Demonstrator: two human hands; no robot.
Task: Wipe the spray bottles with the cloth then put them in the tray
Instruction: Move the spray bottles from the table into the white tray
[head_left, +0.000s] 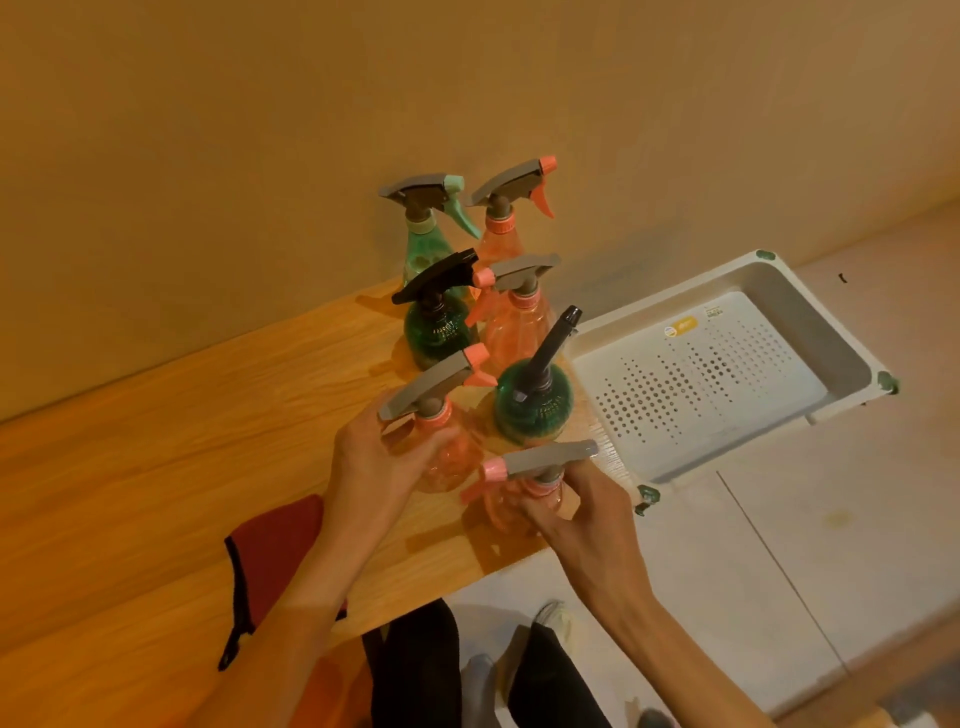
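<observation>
Several spray bottles stand clustered on the wooden table (156, 467). My left hand (374, 457) grips an orange bottle with a grey trigger head (441, 415) around its body. My right hand (576, 509) grips the neck of another orange bottle (519, 478) near the table's front corner. Behind them stand a dark green bottle with a black nozzle (535, 400), a second dark green one (441, 322), an orange one (519, 317), a light green one (426, 234) and an orange one (504, 218) by the wall. The red cloth (275, 551) lies on the table under my left forearm. The white perforated tray (810, 312) sits to the right with nothing in it.
The wall rises just behind the bottles. The tray overhangs the table's right end above a pale floor. My dark-clad legs and feet show below the table's front edge.
</observation>
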